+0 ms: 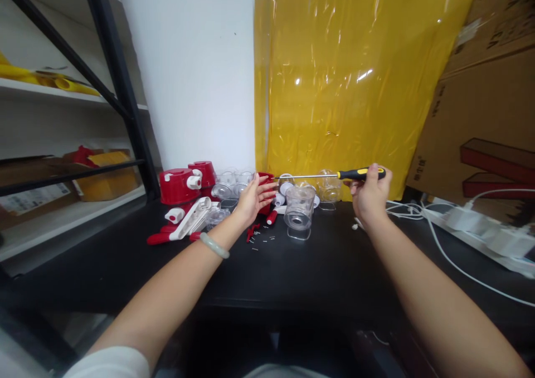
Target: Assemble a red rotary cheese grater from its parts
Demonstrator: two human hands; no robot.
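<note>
My right hand (370, 197) is closed round the black and yellow handle of a screwdriver (361, 173), held level with its steel shaft pointing left. My left hand (256, 197) hovers open, fingers stretched toward the shaft's tip, holding nothing. Between the hands a clear plastic cup-shaped part (299, 211) stands on the black table (317, 266). Small dark screws (261, 237) and a little red piece (271, 217) lie just below my left hand.
Red lids (179, 185), a white and red crank handle (188, 222) and several clear containers (228, 185) sit at the back left. A white power strip and cables (472, 227) lie at the right. Cardboard boxes (485, 116), yellow film (355, 77) and a metal shelf (121, 99) surround the table.
</note>
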